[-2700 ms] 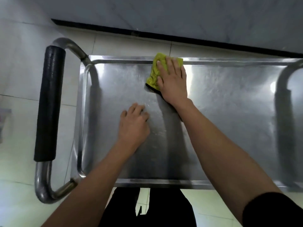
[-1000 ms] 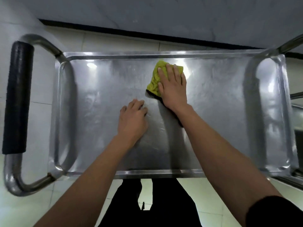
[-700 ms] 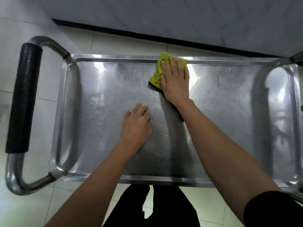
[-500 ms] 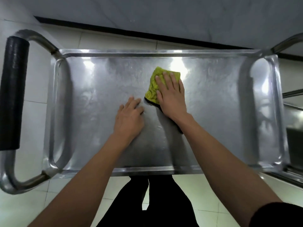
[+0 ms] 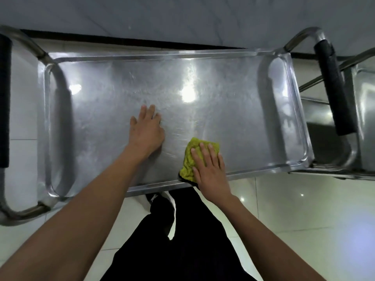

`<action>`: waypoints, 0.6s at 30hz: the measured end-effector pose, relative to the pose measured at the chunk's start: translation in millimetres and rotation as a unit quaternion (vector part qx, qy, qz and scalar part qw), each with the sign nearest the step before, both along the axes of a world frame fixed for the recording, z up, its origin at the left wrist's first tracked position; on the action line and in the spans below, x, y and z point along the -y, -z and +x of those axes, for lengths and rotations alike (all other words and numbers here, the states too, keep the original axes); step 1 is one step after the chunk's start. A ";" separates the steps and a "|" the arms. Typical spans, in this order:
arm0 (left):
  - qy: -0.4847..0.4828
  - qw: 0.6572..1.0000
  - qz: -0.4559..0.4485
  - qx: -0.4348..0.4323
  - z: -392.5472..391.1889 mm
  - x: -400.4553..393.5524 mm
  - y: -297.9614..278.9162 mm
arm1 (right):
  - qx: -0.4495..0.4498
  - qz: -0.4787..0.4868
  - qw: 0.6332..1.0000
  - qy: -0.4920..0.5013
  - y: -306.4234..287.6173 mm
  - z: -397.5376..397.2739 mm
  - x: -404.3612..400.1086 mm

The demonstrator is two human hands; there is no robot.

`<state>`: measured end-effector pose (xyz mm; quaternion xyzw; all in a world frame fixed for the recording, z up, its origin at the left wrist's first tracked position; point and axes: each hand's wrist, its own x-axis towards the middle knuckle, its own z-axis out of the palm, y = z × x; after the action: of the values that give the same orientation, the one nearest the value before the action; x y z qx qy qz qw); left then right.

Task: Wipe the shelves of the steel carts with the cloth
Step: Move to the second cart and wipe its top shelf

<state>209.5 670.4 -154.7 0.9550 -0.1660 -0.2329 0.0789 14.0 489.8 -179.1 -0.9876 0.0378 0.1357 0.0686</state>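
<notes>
A steel cart's top shelf [image 5: 233, 102] fills the middle of the head view, shiny and streaked. My right hand [image 5: 209, 165] lies flat on a yellow-green cloth [image 5: 189, 159] and presses it onto the shelf at the near rim, right of centre. My left hand [image 5: 147, 128] rests flat on the bare steel near the middle, fingers together and pointing away from me, holding nothing.
Black-gripped push handles stand at both ends: one at the far left [image 5: 4, 102], one at the right [image 5: 334, 88]. A second steel cart [image 5: 365, 102] adjoins on the right. A grey wall with a black skirting [image 5: 142, 40] runs behind. My dark trousers [image 5: 176, 240] are below, over white floor tiles.
My right hand has dragged the cloth from the far middle of the shelf back to the near rim. My left hand stayed planted. The view has shifted right, showing the second cart.
</notes>
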 end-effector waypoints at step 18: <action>0.008 0.998 -0.029 0.048 34.9 85.2 3.1 | 0.030 0.013 0.999 -0.037 9.8 96.6 58.6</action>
<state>244.4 585.2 -157.9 0.9608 -0.1842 -0.1828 0.0970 110.6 431.1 -188.9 -0.9910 -0.0024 0.1094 0.0771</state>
